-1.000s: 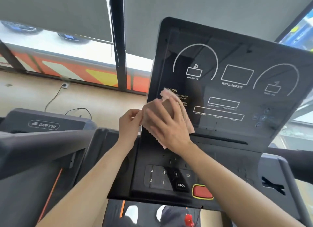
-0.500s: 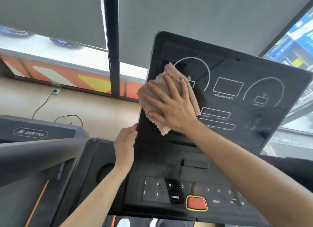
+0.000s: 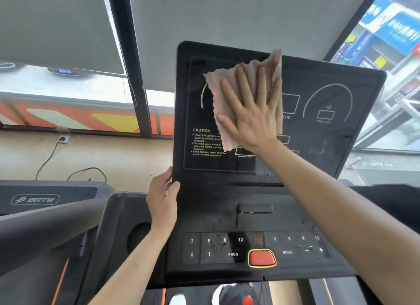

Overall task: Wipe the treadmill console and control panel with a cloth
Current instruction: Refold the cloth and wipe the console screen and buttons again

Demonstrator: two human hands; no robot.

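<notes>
My right hand lies flat, fingers spread, pressing the cloth against the upper middle of the console; my left hand grips the console's left edge; the uncovered half lies rightward of the cloth, seemingly smudged; the control panel sits below.

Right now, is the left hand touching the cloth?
No, the left hand grips the console at its lower left edge, well below the cloth that the right hand presses flat.
</notes>
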